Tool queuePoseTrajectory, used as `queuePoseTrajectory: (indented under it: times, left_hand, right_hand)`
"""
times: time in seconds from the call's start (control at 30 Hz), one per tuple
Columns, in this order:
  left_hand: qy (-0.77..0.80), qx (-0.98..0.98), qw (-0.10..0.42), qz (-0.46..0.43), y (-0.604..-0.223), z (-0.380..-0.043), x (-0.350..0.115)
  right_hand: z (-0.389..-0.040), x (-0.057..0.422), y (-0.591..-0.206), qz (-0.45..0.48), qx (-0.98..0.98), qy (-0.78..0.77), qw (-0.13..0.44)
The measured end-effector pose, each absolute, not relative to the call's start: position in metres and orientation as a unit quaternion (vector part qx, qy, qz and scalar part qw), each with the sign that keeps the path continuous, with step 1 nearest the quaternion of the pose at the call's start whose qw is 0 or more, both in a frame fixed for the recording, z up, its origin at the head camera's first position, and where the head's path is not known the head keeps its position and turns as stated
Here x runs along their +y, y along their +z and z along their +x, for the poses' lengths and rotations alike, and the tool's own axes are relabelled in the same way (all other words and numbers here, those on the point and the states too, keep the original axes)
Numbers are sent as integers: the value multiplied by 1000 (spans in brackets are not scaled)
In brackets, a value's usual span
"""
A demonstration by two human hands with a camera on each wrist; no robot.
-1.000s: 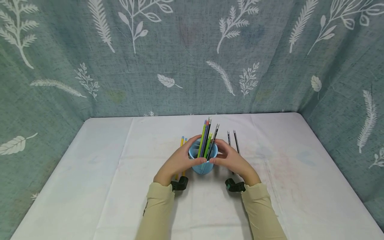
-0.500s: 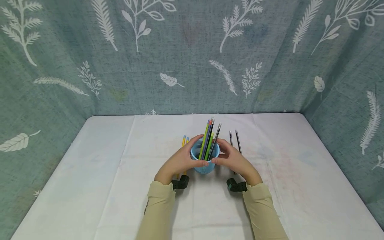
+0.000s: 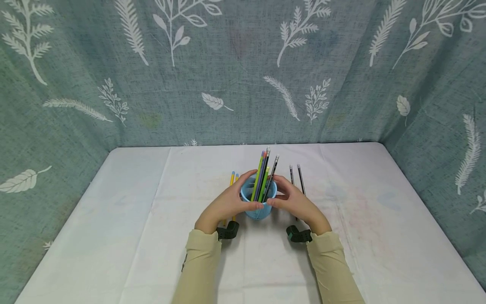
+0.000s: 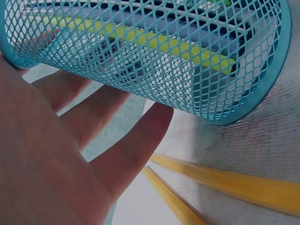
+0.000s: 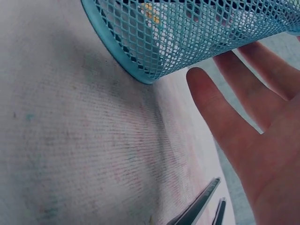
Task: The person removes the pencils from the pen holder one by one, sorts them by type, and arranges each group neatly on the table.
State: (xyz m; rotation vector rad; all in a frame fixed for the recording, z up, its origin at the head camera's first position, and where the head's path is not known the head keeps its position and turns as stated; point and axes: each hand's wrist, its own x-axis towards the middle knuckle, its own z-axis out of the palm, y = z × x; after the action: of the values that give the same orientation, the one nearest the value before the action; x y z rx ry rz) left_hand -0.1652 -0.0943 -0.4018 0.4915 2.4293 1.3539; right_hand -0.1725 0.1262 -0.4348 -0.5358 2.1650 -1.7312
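- Mesh cup [image 3: 259, 212]: upright just below the head frame's centre; pale-blue diamond lattice, smooth round rims.
- Left hand [image 3: 229, 202] and right hand [image 3: 297, 202]: each curved round its side of it, thumbs at the near rim.
- Apparently done: several slim pencils [image 3: 257, 177] stand inside.
- Apparently left: two yellow pencils [image 4: 225, 182] and two dark pencils [image 3: 301, 179] lie outside, on the pale, finely ribbed worktop [image 3: 114, 240].

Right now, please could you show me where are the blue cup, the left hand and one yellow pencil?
Blue cup [image 3: 258, 213]: head view, front wall.
Left hand [image 3: 228, 201]: head view, back of the hand.
Yellow pencil [image 4: 229, 181]: left wrist view, shaft.
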Motion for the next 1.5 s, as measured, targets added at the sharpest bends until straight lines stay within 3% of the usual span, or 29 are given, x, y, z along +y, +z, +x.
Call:
queuePoseTrajectory:
  times: [0.37, 0.7, 1.0, 1.5]
  left_hand:
    - [464, 851, 165, 184, -383, -157, -93]
    - [465, 851, 158, 186, -387, -159, -94]
    - [465, 850, 164, 187, -384, -158, -92]
    - [465, 857, 136, 179, -422, -176, -96]
  right_hand:
    - [-162, 121, -409, -179, 764, -606, 131]
    - [-160, 114, -403, -169, 782, -598, 42]
    - [-173, 115, -430, -122, 799, -586, -53]
    - [-166, 123, -416, -120, 746, -635, -158]
